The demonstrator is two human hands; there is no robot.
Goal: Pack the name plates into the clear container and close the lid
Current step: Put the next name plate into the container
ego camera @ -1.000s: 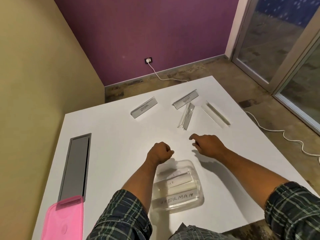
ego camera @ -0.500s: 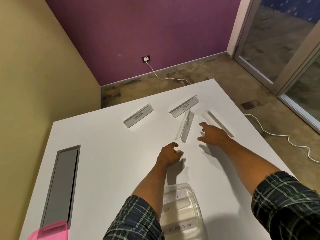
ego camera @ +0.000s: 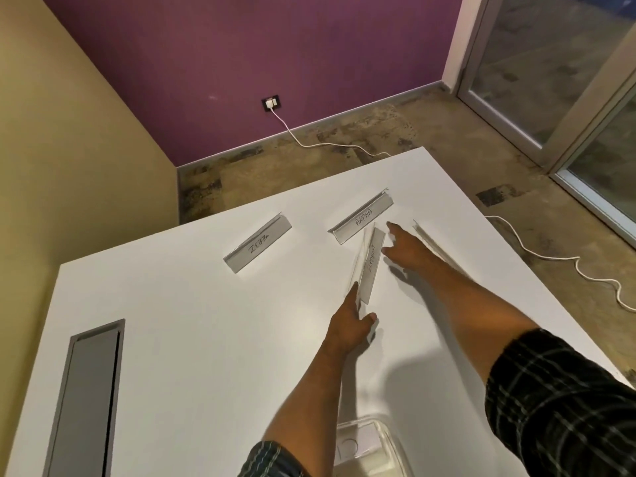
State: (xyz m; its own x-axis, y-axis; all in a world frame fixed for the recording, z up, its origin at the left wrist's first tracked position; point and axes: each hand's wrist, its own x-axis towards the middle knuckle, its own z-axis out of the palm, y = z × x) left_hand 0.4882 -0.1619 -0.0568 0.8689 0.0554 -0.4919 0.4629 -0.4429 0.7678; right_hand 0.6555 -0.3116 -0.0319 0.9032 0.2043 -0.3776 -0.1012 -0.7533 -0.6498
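Both hands have reached further out across the white table point(ego camera: 172, 339) than half a second ago, away from the clear container point(ego camera: 373, 442), which now sits cut off at the bottom edge with a few plates already inside.

Going left to right: the ZEBRA plate point(ego camera: 258, 246) lies untouched, well apart from my hands. My left hand point(ego camera: 351, 325) is loosely spread, its forefinger touching the near end of the ELEPHANT plate point(ego camera: 370, 265). Beyond that, the ALPHA plate point(ego camera: 361, 220) lies crosswise. My right hand point(ego camera: 407, 251) is spread, fingers beside the ELEPHANT plate's far end, with the fourth plate point(ego camera: 426, 239) partly hidden behind it.

I judge I'm mid-collection; next comes pinching the ELEPHANT plate at both ends and lifting. These plates look like thin, clear folded plastic, probably slippery.
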